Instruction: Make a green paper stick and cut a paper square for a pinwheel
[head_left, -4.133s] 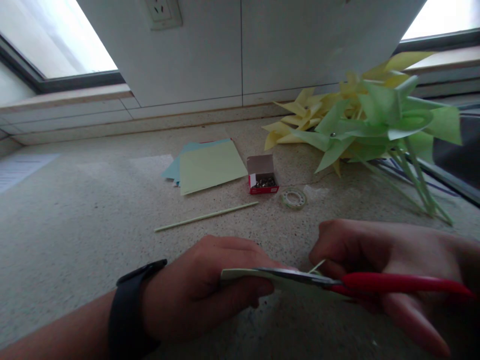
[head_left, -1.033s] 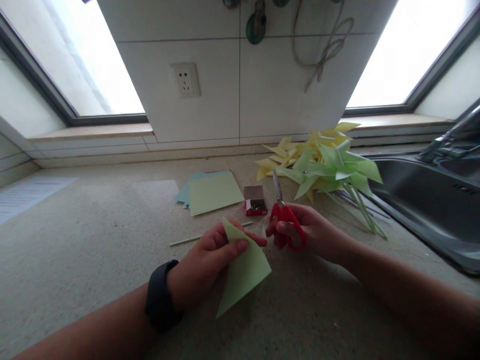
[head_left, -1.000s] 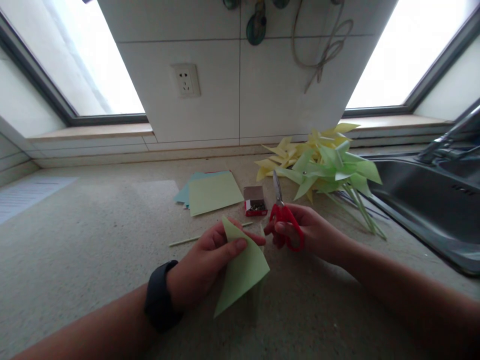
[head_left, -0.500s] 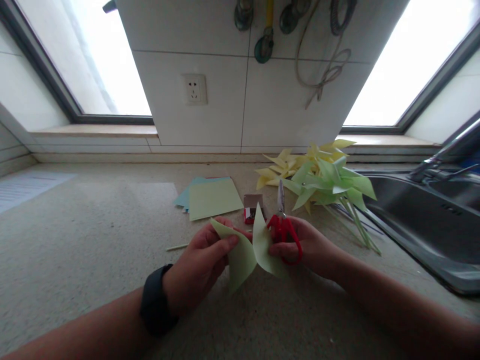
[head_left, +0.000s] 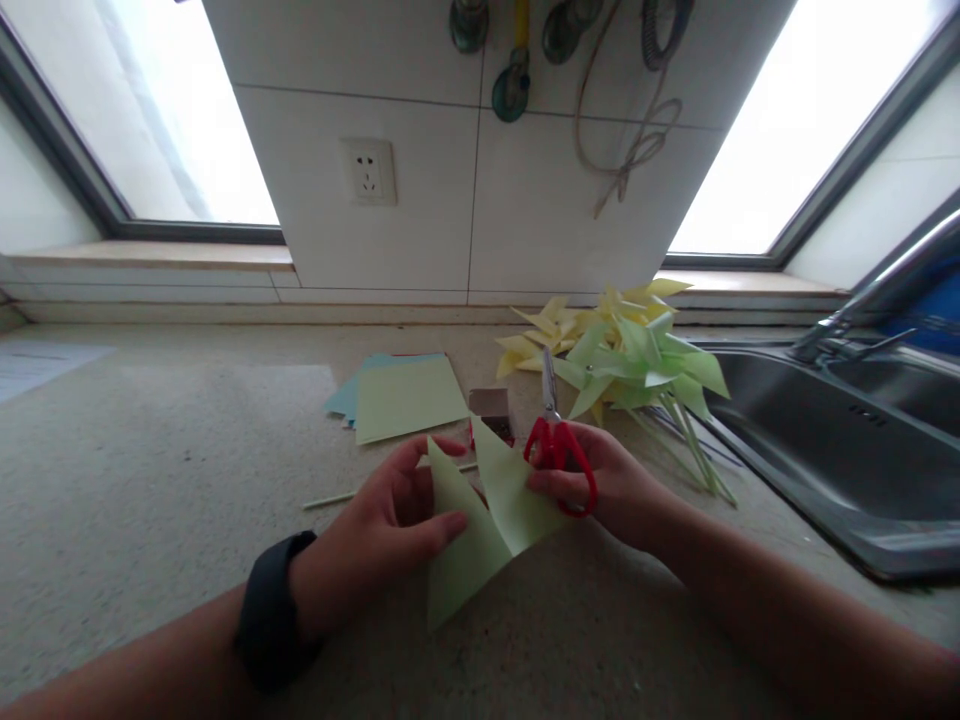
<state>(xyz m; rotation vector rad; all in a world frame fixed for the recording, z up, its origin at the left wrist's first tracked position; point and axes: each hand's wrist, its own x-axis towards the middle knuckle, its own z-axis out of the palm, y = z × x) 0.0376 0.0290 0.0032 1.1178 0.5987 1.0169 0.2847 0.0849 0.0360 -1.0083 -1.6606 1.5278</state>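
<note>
1. The table is the big speckled stone surface, with a steel sink at its right end. Both hands work near the front edge.
2. What's changed: half a second ago the green paper sheet was only starting to part, and a second ago it was still one folded triangle. Now it's spread into two flaps meeting in a V at the bottom, so I'd say the cut is done and the sheet is being opened up.
3. The sheet hangs just above the table between the hands. Its long axis runs roughly upright, both flap tips pointing up and away, the lower corner pointing down at me.
4. Left hand has a narrow grip, thumb and fingers pinching the left flap.
5. Right hand grips the red scissors, fingers through the loops, blades together and pointing straight up, while touching the right flap.
6. Behind: paper pinwheels, a stack of coloured paper, a thin stick.
</note>
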